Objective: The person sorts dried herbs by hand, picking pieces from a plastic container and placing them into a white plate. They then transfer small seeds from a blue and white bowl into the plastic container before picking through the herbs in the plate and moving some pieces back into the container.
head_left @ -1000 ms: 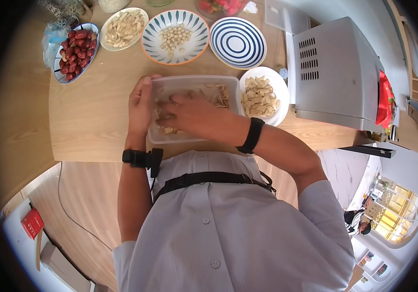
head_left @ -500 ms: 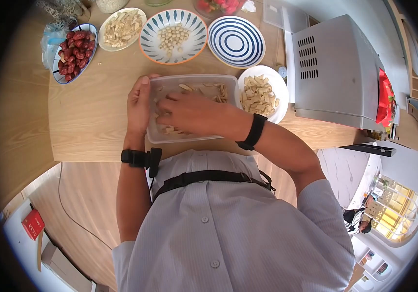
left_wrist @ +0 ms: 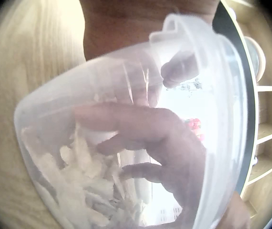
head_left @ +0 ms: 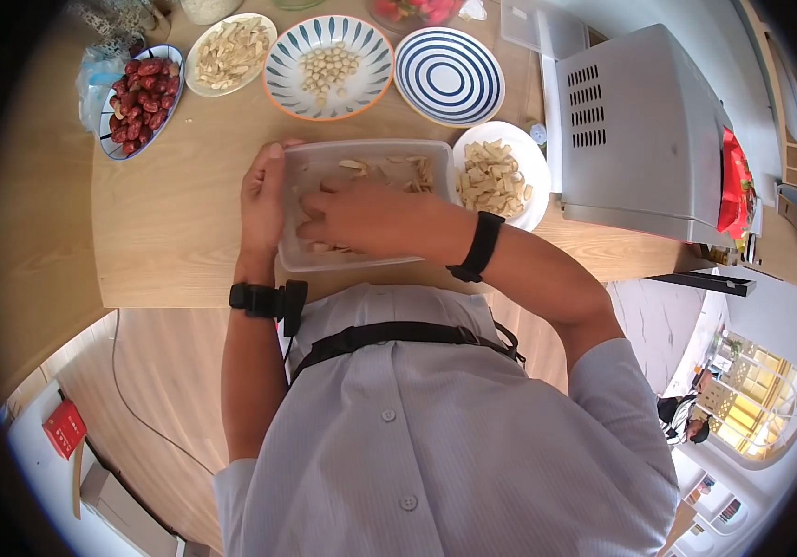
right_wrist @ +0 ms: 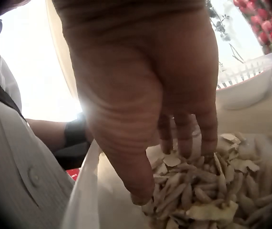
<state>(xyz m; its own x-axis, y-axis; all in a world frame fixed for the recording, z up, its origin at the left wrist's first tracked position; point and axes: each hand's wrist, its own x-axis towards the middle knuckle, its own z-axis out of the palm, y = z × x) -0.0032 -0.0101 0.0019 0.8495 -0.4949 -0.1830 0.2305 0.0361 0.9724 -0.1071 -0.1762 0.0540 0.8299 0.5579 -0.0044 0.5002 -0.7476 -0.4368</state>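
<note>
In the tub (head_left: 324, 158), pale pieces (right_wrist: 212, 191), beneath and touching right grip (head_left: 363, 216)

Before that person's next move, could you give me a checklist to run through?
1. The tub steadied by the left hand: ok.
2. The right hand inside the tub: ok.
3. One kind of piece in there: not ok; pale flakes lie among slim pieces.
4. The white plate handy: probably ok, being beside the tub.
5. Anything hidden beneath the slim pieces: cannot tell; they cover it.
</note>
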